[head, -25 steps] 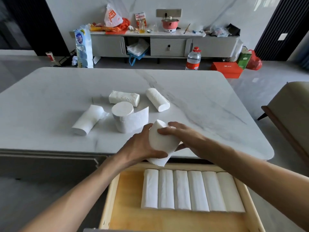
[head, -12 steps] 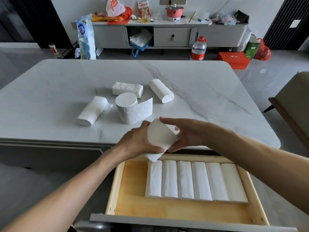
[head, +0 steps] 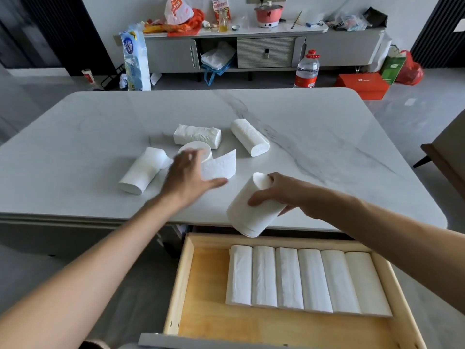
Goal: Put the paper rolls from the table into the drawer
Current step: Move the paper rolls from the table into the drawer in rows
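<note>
Held roll [head: 251,210] clamped in right hand [head: 281,195], thumb on side, fingers over top end; hangs tilted just above drawer [head: 251,328] back edge, over left end of row

Likely light, soft, squashable; better gripped around middle, gently, to avoid denting

Six rolls [head: 307,280] lying side by side in drawer, bare wood left of them, probable slot

Beyond drawer, on table [head: 327,137]: upright roll [head: 195,148] with loose tail, three more lying nearby

Left hand [head: 187,177] empty, fingers spread, blurred, at upright roll; contact unclear
</note>
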`<state>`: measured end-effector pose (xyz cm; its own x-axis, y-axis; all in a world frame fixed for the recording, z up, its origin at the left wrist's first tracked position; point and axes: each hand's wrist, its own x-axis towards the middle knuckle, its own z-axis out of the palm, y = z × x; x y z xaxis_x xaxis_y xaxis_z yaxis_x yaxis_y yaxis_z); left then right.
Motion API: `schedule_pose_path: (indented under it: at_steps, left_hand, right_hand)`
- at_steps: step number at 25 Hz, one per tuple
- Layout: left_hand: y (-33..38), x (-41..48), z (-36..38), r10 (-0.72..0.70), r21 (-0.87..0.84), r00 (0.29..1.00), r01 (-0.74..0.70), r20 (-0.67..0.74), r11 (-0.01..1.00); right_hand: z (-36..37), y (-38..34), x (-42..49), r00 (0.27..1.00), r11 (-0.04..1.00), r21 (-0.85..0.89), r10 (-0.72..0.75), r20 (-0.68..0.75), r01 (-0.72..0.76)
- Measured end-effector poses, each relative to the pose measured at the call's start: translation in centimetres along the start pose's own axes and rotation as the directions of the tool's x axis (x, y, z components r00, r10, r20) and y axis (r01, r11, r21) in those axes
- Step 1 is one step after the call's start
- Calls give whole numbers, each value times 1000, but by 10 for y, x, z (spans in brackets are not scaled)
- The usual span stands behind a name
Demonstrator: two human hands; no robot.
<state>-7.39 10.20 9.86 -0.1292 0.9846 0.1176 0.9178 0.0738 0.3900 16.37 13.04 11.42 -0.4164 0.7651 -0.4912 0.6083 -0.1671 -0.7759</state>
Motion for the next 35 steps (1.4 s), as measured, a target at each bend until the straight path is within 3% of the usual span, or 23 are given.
schedule_pose_path:
  at_steps: [2, 5, 10, 14, 19, 22, 25, 29, 31, 32, 33, 35]
  left_hand:
    - [-10, 37, -4, -223, 178, 975, 222, -13, 959]
    - [-8, 71, 8, -369, 274, 928, 342, 53, 899]
    - [0, 78, 9, -423, 162, 904, 410, 57, 898]
    - [-18, 6, -32, -391, -19, 907, 399, 157, 917]
    - [-58, -105, -51, -382, -217, 833, 492, 401, 843]
    - [-86, -140, -26, -513, -109, 777, 583, 364, 805]
    - [-107, -154, -2, -599, -61, 730, 650, 328, 758]
    - [-128, -151, 5, -644, -145, 706, 699, 296, 700]
    - [-134, -148, 5, -660, -136, 702, 705, 268, 696]
    - [-134, -147, 6, -659, -117, 705, 701, 261, 703]
    - [-134, -146, 7, -656, -99, 709, 695, 260, 712]
    - [-131, -145, 8, -645, -95, 713, 688, 273, 720]
  right_hand:
    - [-1, 2, 5, 999, 995, -93, -24, -37, 21]
    - [2, 3, 13, 992, 967, -221, -127, -1, 124]
    - [6, 13, 9, 945, 824, -468, -316, 89, 319]
    - [37, 22, -12, 874, 673, -564, -429, 229, 479]
    - [119, 49, -4, 867, 696, -518, -391, 308, 497]
    - [159, 69, 29, 859, 561, -651, -366, 358, 510]
    - [183, 74, 70, 804, 440, -673, -341, 487, 595]
    - [204, 67, 117, 710, 166, -693, -256, 656, 701]
    - [201, 68, 130, 667, -29, -697, -266, 696, 716]
    - [198, 71, 132, 658, -72, -701, -288, 696, 710]
    - [194, 75, 134, 658, -64, -710, -325, 680, 702]
    - [195, 87, 132, 674, 52, -723, -413, 612, 689]
